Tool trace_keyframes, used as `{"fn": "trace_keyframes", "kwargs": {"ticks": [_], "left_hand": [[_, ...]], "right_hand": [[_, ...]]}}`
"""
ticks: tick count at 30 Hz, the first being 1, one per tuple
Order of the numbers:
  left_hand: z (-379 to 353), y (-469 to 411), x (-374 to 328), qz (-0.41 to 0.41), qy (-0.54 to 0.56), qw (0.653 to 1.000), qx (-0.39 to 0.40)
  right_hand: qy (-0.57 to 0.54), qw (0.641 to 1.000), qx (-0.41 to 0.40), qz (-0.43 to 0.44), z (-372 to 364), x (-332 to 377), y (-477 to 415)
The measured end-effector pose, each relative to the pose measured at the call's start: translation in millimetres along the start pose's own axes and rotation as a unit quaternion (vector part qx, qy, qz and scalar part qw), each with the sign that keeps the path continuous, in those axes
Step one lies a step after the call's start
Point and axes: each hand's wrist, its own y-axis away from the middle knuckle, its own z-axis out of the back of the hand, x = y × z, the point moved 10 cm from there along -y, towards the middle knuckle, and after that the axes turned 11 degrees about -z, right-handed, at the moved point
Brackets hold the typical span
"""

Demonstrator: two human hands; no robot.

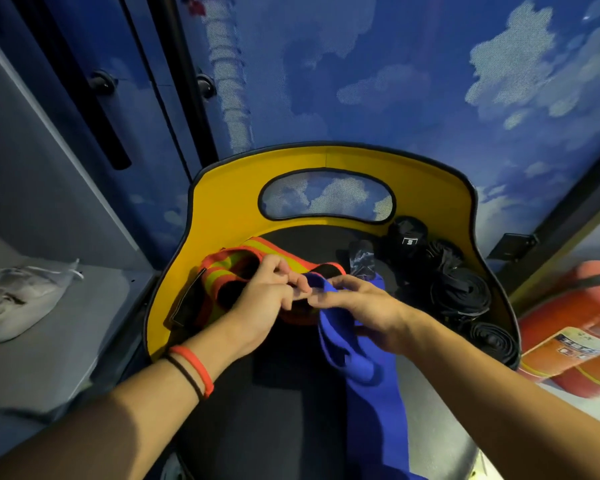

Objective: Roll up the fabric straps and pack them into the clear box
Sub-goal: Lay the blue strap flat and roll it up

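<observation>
Well, what matters most to us is how the blue strap (368, 375) lies. Its long axis runs from the far end, held at the middle of the seat (284, 427), back toward us and slightly right, and the loose length trails off the near edge. Both hands meet at that far end. Our left hand (267, 292) comes in from the left with its fingers curled, pinching the tip. Our right hand (364, 306) lies over the strap, its thumb and fingers closing on the same end. We judge a roll would start there and travel toward us along the strap.

Just left of the hands, and partly under them, the orange and yellow strap (229, 265) lies unrolled, and it may snag the roll. The black rolls (461, 289) are stacked along the right of the seat, against the yellow chair back (326, 161). A fire extinguisher (568, 341) lies further right, and a plastic bag (14, 296) sits on the left shelf. We cannot see the clear box.
</observation>
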Motion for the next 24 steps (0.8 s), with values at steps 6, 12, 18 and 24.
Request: {"fn": "trace_keyframes", "kwargs": {"ticks": [6,12,18,24], "left_hand": [[24,-17,0,-0.088,-0.439,0.888,0.101],[27,-37,23,-0.080,-0.459,0.876,0.125],[25,-49,-2,-0.134,-0.595,0.791,0.040],[94,-54,21,-0.011,-0.554,0.832,-0.027]], "right_hand": [[-0.045,0.994,-0.085,0.049,9,11,-1],[-0.165,0.984,-0.043,0.060,14,13,4],[-0.235,0.967,0.024,0.091,15,13,12],[-0.365,0.924,0.013,0.112,48,21,28]]}}
